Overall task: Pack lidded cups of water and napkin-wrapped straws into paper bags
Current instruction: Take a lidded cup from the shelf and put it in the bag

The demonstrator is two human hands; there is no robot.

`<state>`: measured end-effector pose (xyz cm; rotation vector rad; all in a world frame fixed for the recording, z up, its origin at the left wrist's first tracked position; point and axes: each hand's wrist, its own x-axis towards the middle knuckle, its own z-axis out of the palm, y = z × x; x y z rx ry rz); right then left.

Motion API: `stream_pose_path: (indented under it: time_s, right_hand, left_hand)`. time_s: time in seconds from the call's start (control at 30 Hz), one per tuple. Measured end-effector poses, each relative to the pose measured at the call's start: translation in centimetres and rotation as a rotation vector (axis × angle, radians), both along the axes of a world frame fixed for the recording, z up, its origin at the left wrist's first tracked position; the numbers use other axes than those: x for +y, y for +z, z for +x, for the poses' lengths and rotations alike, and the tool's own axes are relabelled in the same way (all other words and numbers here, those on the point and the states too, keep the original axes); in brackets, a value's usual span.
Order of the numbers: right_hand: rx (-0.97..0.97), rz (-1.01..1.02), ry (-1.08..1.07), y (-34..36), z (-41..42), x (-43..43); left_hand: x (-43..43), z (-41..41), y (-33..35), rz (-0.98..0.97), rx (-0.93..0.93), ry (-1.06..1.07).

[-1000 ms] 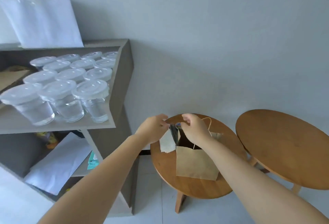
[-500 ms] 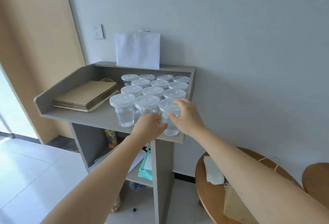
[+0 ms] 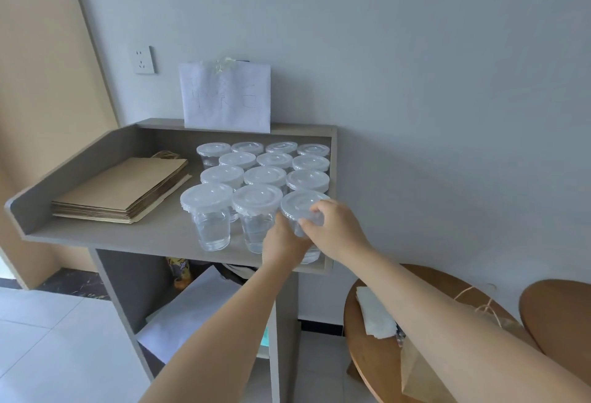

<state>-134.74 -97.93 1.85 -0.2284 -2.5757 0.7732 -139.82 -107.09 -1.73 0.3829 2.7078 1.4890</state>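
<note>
Both forearms reach forward and up from the lower edge of the view, side by side, and meet on one cup [image 3: 299, 205]. The left grip [image 3: 284, 241] shows its back to the camera, with the wrist straight. It wraps the cup's clear wall from the left, below the lid; its fingertips are hidden behind the cup. The right grip [image 3: 336, 229] comes in from the right with the wrist bent slightly inward. Its thumb and curled fingers [image 3: 315, 210] pinch the rim of the lid and the top of the wall. So both grips are closed around this one cup.

The cup stands upright, its long axis vertical, with the lid on top and the water in its lower part. It sits at the front right corner of the grey counter [image 3: 153, 238]. I cannot tell whether its base is clear of the surface.

The other cups [image 3: 256, 178] stand upright in rows just left of and beyond the grips. Further left lies a flat stack of bags [image 3: 124, 191]. Below and to the right of the right grip, a round counter [image 3: 367, 358] carries a white napkin [image 3: 374, 316] and an open bag [image 3: 419, 374], partly hidden by the right forearm.
</note>
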Motion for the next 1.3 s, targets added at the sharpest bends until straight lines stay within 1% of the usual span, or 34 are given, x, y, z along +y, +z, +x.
stream_pose_path:
  time_s: [0.13,0.27,0.4,0.57,0.77,0.87,1.0,1.1,1.17,1.2,1.3]
  right_hand:
    - [0.028,-0.044,0.096,0.6,0.8,0.3]
    - [-0.127,-0.048,0.289,1.9,2.4,1.2]
    - [-0.224,0.016,0.332,2.1,4.6,2.4]
    - [-0.348,-0.042,0.241,1.1,8.8,6.4]
    - [-0.215,-0.027,0.001,-3.5,15.1,12.2]
    - [-0.211,-0.046,-0.097,-6.2,17.8,15.2]
    - [-0.203,-0.048,-0.204,-8.3,19.9,18.9]
    - [-0.206,-0.028,-0.268,-10.0,20.9,21.5]
    - [-0.206,0.011,-0.314,-11.4,21.3,23.1]
    - [-0.201,0.03,-0.339,-12.1,21.4,23.9]
    - [-0.17,0.025,-0.425,-14.4,21.3,25.8]
  left_hand:
    - [-1.5,2.0,-0.3,-0.008,0.051,0.023]
    - [-2.6,4.8,-0.3,0.0,0.133,0.02]
    - [-2.1,7.9,-0.4,0.012,0.148,-0.016]
    - [1.5,11.3,-1.6,0.027,0.089,-0.112]
    - [8.9,15.8,-5.5,0.084,-0.047,-0.29]
    - [12.6,17.5,-7.6,0.061,-0.114,-0.39]
    - [17.0,18.4,-9.6,0.046,-0.153,-0.505]
    - [19.6,17.5,-11.4,-0.034,-0.178,-0.643]
    - [20.9,16.0,-13.4,-0.161,-0.184,-0.733]
    - [21.5,15.0,-14.5,-0.232,-0.179,-0.734]
    - [23.2,12.2,-16.9,-0.348,-0.116,-0.584]
